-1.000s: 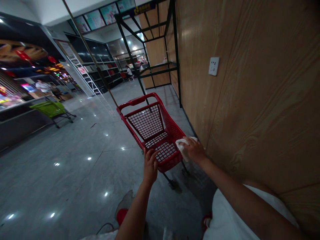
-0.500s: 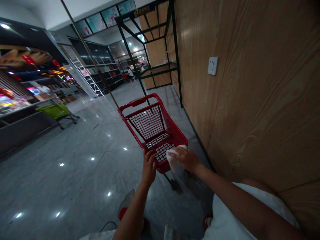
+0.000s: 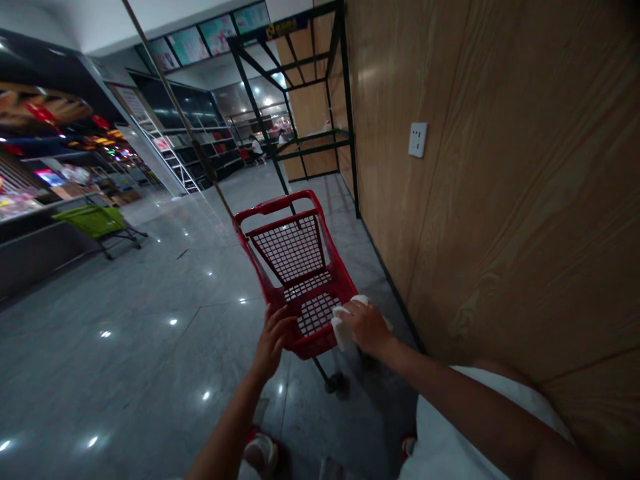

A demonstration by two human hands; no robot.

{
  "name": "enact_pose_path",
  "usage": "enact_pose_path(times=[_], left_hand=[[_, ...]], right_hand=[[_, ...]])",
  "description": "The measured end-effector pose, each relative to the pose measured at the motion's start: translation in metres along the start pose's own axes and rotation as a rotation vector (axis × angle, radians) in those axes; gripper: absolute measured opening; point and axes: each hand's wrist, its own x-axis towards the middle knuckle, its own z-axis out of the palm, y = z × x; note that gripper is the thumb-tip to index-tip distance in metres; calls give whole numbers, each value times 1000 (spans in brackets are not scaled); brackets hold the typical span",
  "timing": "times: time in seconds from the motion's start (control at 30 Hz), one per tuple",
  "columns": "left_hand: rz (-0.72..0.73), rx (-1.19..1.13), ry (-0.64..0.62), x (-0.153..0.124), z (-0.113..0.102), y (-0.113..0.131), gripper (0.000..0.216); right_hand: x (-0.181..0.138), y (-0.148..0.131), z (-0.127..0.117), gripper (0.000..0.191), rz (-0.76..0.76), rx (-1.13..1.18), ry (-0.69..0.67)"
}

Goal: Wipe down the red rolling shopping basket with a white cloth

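A small red plastic shopping cart (image 3: 295, 250) stands on the grey tiled floor close to a wooden wall. My left hand (image 3: 273, 340) grips the near left rim of the cart, fingers curled over the edge. My right hand (image 3: 367, 327) presses a white cloth (image 3: 343, 327) against the near right corner of the cart's rim, fingers closed over the cloth. The cart's basket looks empty.
A wood-panelled wall (image 3: 500, 200) with a white socket (image 3: 417, 139) runs along the right. A black metal shelf frame (image 3: 310, 113) stands behind the cart. A green cart (image 3: 95, 223) stands far left by shop counters. People sit in the far background.
My right hand with the cloth has slid along the cart's near rim from the right corner toward the middle. The cart and my left hand have shifted slightly left and lower in view.
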Motion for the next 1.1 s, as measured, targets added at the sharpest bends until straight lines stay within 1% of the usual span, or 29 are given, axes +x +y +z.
enact_pose_path(times=[0.1, 0.17, 0.23, 0.3, 0.33, 0.4, 0.43, 0.5, 0.57, 0.6, 0.63, 0.67, 0.73, 0.77, 0.8, 0.87, 0.9, 0.97, 1.0, 1.03, 1.1], left_hand=[[43, 73, -76, -17, -35, -29, 41], [32, 177, -154, -29, -59, -48, 40], [-4, 299, -212, -40, -82, -64, 40], [-54, 406, -258, -46, -98, -72, 42], [-91, 455, -261, -46, -103, -72, 44], [-180, 523, -211, -44, -106, -62, 50], [-229, 535, -146, -41, -104, -52, 52], [-276, 461, -27, -32, -90, -23, 50], [-287, 353, 9, -21, -68, 15, 46], [-290, 306, -8, -16, -56, 35, 43], [-307, 265, -44, -10, -42, 55, 42], [-343, 239, -97, -6, -30, 73, 42], [-461, 218, -241, -1, -9, 101, 40], [-545, 230, -302, 0, -1, 111, 38], [-592, 255, -360, 0, 4, 118, 37], [-627, 358, -414, -2, 7, 124, 34], [-621, 403, -425, -4, 7, 124, 34], [-600, 449, -415, -8, 5, 123, 31], [-593, 453, -399, -10, 3, 122, 30], [-592, 454, -379, -12, 2, 121, 30], [-602, 461, -348, -15, 2, 121, 29]], right_hand=[[-5, -35, 4, 28, -119, 11, -15], [-11, -55, 9, 28, -245, 44, 4], [-15, -68, 14, 29, -386, 82, 28], [-13, -70, 17, 31, -487, 102, 55], [-10, -67, 18, 32, -503, 101, 72], [2, -52, 17, 34, -450, 84, 114], [11, -42, 16, 34, -388, 70, 131], [27, -17, 14, 36, -210, 35, 149], [40, 3, 13, 40, -50, 4, 158], [43, 8, 13, 42, -5, -4, 166], [44, 9, 15, 45, 11, -3, 178], [43, 5, 18, 46, -5, 3, 193], [35, -14, 26, 45, -100, 22, 213], [29, -27, 30, 43, -169, 33, 208], [24, -40, 34, 41, -239, 45, 192], [16, -61, 36, 39, -359, 82, 132], [14, -66, 34, 40, -400, 106, 103], [19, -61, 26, 45, -428, 155, 76], [24, -53, 21, 47, -406, 180, 85], [31, -41, 16, 49, -353, 203, 106], [45, -17, 8, 49, -161, 239, 169]])
